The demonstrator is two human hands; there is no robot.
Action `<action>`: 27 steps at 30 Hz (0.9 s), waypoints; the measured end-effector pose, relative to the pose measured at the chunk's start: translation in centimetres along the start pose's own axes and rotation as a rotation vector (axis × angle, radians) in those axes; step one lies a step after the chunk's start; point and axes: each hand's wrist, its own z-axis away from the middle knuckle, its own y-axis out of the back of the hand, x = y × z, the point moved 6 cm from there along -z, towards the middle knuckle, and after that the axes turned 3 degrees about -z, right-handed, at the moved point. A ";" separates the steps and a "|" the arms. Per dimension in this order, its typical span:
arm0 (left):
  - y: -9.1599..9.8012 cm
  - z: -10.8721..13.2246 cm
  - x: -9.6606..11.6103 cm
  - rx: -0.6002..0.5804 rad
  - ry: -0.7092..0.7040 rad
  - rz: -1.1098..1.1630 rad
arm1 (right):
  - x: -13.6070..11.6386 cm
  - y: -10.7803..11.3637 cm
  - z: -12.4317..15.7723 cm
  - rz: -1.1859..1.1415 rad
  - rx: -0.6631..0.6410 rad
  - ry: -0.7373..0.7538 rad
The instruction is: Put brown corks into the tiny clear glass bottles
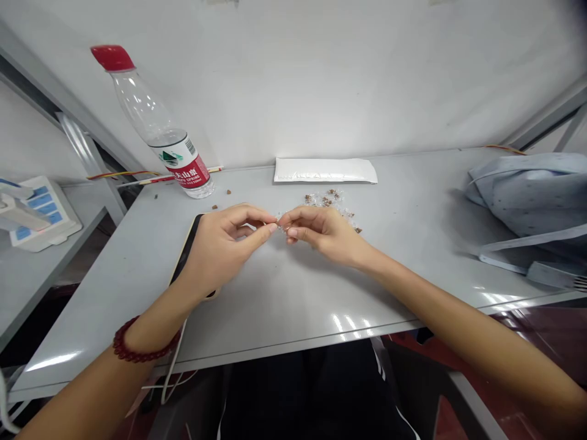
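Over the middle of the grey table, my left hand and my right hand meet fingertip to fingertip. Both pinch a small clear wrapper, mostly hidden by the fingers; whether anything is inside it I cannot tell. Just behind my right hand lies a loose pile of clear wrappers with small brown pieces. Two small brown bits rest on the table behind my left hand. Under my left hand and wrist is a phone with a dark screen, partly covered.
A clear bottle with a red cap stands at the back left. A flat white packet lies along the wall. On the right sits a light blue fabric bag. A white power strip is far left; a white cable hangs over the front edge.
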 end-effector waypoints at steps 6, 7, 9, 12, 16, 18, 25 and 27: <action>-0.1 0.1 0.0 -0.024 -0.039 0.084 | -0.1 -0.5 0.3 -0.190 0.028 -0.045; -0.1 0.2 0.1 -0.007 -0.056 0.086 | -0.1 -0.4 0.4 -0.214 0.038 -0.053; 0.0 0.3 0.3 0.044 -0.092 0.070 | -0.1 -0.4 0.5 -0.254 0.062 -0.065; 0.1 0.6 0.8 0.112 -0.142 0.017 | -0.1 -0.4 0.6 -0.287 0.080 -0.078; 0.1 0.9 1.6 0.124 -0.213 -0.035 | -0.2 -0.3 0.7 -0.301 0.104 -0.069; 0.1 1.1 1.9 0.124 -0.253 -0.059 | -0.3 -0.2 0.7 -0.294 0.122 -0.053; -0.9 1.3 2.6 0.033 -0.427 -0.268 | -0.1 0.1 1.0 -0.168 0.150 -0.021; -1.0 1.0 2.4 -0.013 -0.424 -0.282 | 0.0 0.1 0.7 -0.093 0.100 -0.004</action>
